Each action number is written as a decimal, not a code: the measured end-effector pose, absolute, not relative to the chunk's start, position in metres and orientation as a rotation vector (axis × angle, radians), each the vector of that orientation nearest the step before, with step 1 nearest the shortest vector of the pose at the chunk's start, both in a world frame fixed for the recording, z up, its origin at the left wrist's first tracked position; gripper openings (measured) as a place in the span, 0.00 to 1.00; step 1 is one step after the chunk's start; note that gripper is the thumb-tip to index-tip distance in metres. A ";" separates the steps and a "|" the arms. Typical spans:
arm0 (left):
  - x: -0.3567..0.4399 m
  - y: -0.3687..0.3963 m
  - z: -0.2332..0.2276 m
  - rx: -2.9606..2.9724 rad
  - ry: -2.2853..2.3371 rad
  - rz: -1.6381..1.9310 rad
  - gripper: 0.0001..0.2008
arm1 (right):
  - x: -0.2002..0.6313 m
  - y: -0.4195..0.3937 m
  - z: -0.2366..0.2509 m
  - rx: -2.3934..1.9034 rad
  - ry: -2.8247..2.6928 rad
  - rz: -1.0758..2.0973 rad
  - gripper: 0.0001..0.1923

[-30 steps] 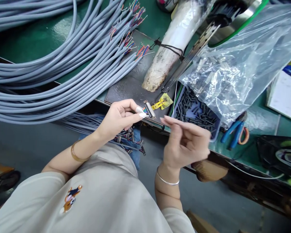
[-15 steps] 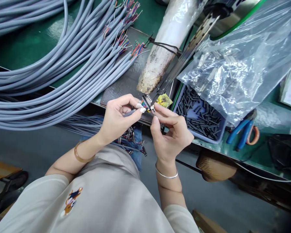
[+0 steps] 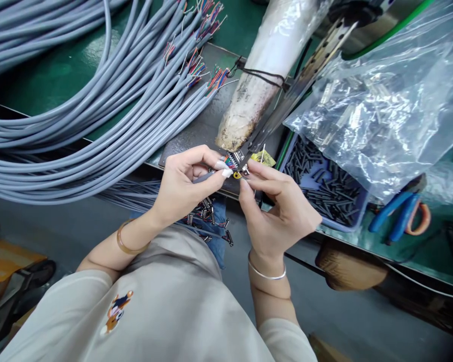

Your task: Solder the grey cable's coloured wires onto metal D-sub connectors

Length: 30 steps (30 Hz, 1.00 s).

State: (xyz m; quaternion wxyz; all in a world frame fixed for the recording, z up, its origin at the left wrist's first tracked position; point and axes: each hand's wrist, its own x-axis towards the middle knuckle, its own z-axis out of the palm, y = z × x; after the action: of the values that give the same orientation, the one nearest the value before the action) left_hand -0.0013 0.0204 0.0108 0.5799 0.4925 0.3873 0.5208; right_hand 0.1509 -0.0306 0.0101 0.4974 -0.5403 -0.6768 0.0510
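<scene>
Silvery, narrow connector (image 3: 239, 160) tips smooth grey cable (image 3: 204, 177) in left fingers (image 3: 210, 186).

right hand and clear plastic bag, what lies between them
In the head view, a bluish tray of black pieces lies between the right hand and the bag.

The worktop (image 3: 60, 75) here is glossy green. Grey cables (image 3: 143, 95) sprawl over its left side, coloured wire ends by a dark plate (image 3: 196, 130). Right of that sits a tray (image 3: 340, 226), a clear bag (image 3: 403, 100) partly over it, then pliers (image 3: 403, 216) just beside.
</scene>
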 end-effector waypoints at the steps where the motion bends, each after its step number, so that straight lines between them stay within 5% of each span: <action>1: -0.002 0.020 0.010 1.150 0.906 1.206 0.07 | 0.151 -0.030 0.010 -1.311 -1.642 0.126 0.08; 30: -0.005 0.019 0.012 1.178 1.005 1.074 0.09 | 0.150 -0.031 0.012 -1.378 -1.820 -0.163 0.09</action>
State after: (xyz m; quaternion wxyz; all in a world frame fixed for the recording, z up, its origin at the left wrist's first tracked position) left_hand -0.0049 0.0185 0.0118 0.5881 0.5055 0.4312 0.4610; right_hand 0.1502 -0.0312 0.0123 0.4136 -0.5483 -0.7240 -0.0648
